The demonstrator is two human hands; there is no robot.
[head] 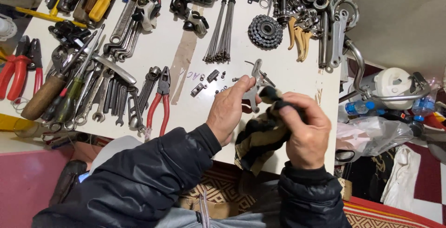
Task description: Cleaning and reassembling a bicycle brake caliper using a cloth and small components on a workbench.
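Left hand (231, 112): closed, thumb and fingertips pinched on the small silver metal caliper part (254, 85), raised just above the table surface.
Right hand (304, 132): closed in a fist around the bunched black-and-tan striped cloth (261, 137), its upper end pressed against the caliper part.
Silver metal caliper part: curved arms and a thin wire spring projecting upward; held between both hands, over the near middle of the table.
Striped cloth: loose end hangs below the right hand, past the table's near edge.
Sleeves: dark padded jacket on both arms.
White table (186, 112): flat, scuffed, with a brownish streak down the middle.
Small loose parts (210, 83): short dark bolts, nuts and blocks, scattered just left of the left hand's fingertips.
Red-handled pliers (160, 102): lying flat, jaws pointing away, left of the loose parts.
Row of steel spanners (111, 99): laid side by side, left of the pliers.
Wooden-handled and green-handled screwdrivers (60, 95): at the left end, overlapping the spanners.
Red-handled cutters (18, 72): at the far left edge.
Bundle of thin steel spokes (224, 23): lying lengthwise at the far middle.
Dark toothed sprocket cluster (265, 31): right of the spokes.
Tan brake levers (299, 39): just right of the sprocket.
Silver crank arms (335, 35): at the far right corner, amid rings and bearings.
Clear plastic bag (374, 137): off the table, to the right.
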